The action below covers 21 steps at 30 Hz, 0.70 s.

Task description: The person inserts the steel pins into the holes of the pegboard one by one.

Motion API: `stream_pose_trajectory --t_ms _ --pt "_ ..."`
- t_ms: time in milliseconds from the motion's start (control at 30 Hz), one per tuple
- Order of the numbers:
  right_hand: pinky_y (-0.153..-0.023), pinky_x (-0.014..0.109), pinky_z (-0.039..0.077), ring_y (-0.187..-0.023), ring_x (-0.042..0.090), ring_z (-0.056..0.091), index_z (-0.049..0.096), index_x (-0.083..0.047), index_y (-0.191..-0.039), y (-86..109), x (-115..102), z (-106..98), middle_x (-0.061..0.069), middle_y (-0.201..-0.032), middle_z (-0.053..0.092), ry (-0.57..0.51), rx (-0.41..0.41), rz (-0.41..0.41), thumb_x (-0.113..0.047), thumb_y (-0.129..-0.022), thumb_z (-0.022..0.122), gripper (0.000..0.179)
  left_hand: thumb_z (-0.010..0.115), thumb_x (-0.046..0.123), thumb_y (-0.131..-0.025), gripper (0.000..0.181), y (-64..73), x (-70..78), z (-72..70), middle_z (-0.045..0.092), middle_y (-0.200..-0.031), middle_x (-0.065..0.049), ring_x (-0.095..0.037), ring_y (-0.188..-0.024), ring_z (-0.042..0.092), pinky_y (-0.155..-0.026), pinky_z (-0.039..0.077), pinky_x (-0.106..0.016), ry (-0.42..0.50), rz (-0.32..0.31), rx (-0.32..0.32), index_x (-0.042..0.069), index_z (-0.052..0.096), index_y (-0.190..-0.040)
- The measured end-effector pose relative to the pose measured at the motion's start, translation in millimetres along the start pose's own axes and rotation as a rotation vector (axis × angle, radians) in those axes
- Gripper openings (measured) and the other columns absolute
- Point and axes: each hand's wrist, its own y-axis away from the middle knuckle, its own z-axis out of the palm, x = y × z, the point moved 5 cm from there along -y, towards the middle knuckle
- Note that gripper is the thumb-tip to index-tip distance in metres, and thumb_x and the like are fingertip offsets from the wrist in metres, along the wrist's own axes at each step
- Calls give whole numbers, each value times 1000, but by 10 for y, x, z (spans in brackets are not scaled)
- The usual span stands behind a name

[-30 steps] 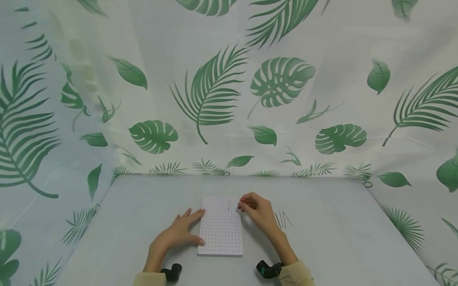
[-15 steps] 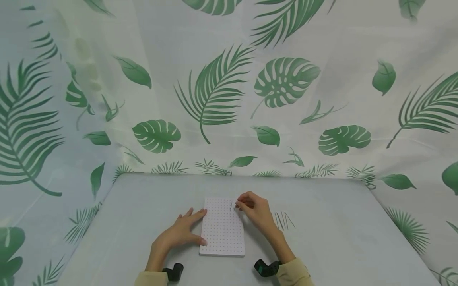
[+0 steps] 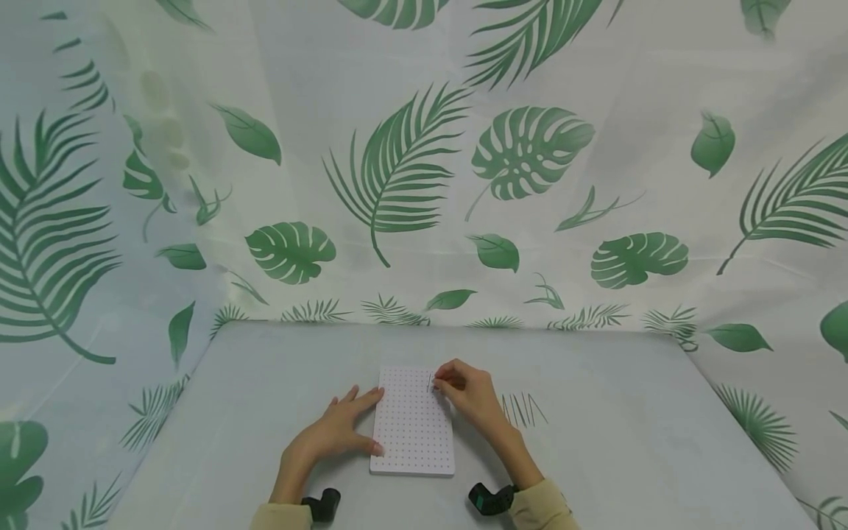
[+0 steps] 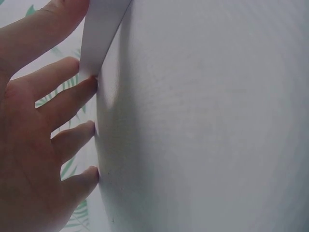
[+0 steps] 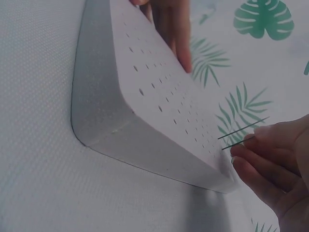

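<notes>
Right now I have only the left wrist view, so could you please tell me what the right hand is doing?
Observer: The right hand is pinching a thin, dark, straight rod near the far right corner of the white rectangular block.

Operator: Thank you; I see only the side of that block, so could you describe its top?

Observer: Its top has rows of small dark holes.

Operator: And is anything lying loose nearby, please?

Observer: Yes, several thin dark spare rods lie on the pale tabletop, to the right of the block.
</notes>
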Motion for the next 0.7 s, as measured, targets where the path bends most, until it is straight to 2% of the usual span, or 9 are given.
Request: stream_pose_trajectory --t_ms 233,333,700 --pt "-80 29 63 -87 20 77 71 -12 -93 3 4 -5 3 -92 78 -7 1 -12 1 -86 79 17 93 27 -69 97 -8 26 -1 43 -162 -15 -47 -155 21 -125 8 -67 -16 -3 -4 9 49 -153" --pt "-80 28 63 -87 18 76 71 -12 -96 20 24 -12 1 -92 77 13 -5 -1 0 -86 79 18 93 26 -69 97 -2 38 1 43 -161 -16 -47 -155 21 -125 7 -67 -14 3 -2 8 49 -153" --pt "-76 28 62 -84 16 73 72 -10 -98 135 42 -200 0 -92 77 88 -12 -12 5 -84 79 22 93 26 -68 98 12 33 22 43 -162 -15 -46 -156 20 -126 6 -65 5 -17 -2 8 48 -153"
